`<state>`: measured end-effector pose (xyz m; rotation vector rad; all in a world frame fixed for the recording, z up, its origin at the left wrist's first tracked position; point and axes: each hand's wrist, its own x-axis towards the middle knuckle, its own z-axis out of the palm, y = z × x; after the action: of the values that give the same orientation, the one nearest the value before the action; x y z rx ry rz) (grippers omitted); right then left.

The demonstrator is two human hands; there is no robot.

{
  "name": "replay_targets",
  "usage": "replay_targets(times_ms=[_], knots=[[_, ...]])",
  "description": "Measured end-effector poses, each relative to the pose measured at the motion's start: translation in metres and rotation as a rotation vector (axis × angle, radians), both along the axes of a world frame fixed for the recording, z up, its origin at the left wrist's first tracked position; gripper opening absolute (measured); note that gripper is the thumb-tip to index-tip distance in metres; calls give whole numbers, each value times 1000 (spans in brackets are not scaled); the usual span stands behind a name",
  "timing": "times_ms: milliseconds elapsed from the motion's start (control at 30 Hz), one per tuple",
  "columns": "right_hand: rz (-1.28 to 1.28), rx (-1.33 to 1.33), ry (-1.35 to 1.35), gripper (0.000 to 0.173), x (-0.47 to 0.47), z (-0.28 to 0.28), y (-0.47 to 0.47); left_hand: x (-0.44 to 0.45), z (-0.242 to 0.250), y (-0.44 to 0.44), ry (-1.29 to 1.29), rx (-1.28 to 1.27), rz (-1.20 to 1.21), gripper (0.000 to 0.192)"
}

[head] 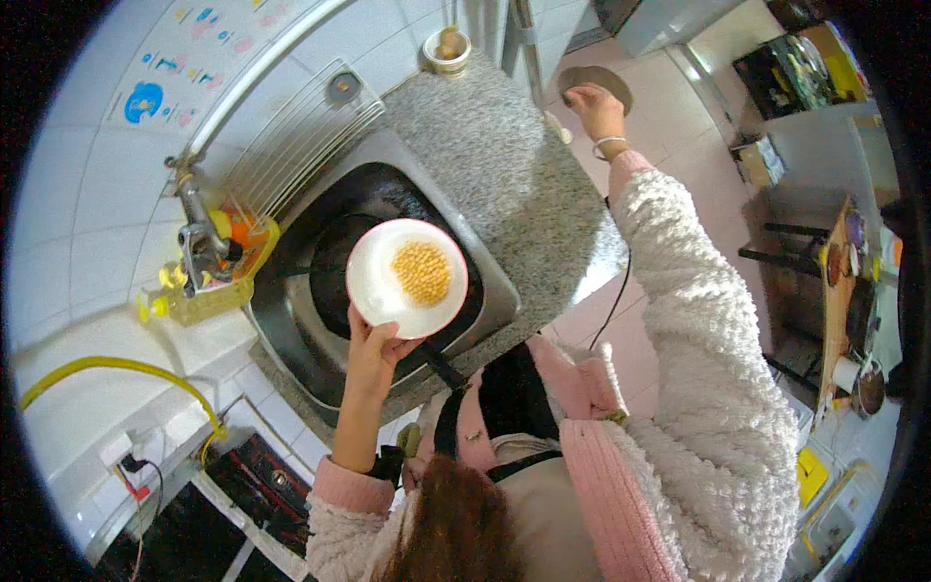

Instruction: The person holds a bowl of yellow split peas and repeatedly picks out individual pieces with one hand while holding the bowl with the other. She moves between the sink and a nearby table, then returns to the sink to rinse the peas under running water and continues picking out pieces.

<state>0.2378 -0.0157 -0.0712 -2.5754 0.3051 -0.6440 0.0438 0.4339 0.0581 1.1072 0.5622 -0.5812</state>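
My left hand (374,345) grips the near rim of a white bowl (371,265) with a pink edge. A small heap of yellow beans or kernels (422,273) lies in the bowl's right side. Beneath the bowl, a dark round pan (331,254) sits in the steel sink (494,280), its black handle (440,367) reaching over the front edge. Far out to the right, beyond the counter, my right hand (600,113) has its fingers on a round grey-brown lid (614,80). What the fingers pinch on it is partly hidden.
A granite counter (502,167) adjoins the sink, with a small tub (447,51) at its far corner. A wire rack (305,138), faucet (200,218) and oil bottle (211,302) stand along the wall. A gas stove (262,487) lies left; a black cord (614,305) hangs right.
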Motion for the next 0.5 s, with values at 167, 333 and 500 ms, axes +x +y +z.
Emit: replay_targets(times_ms=[167,333,500], knots=[[-25,99,61,18,12,-13,11,6,6,-3,-39,12,19,71],[-118,391,94,18,2,-3,43,7,9,-5,-124,166,0,83],[3,521,-174,23,-14,1,86,6,6,4,-168,234,6,95]])
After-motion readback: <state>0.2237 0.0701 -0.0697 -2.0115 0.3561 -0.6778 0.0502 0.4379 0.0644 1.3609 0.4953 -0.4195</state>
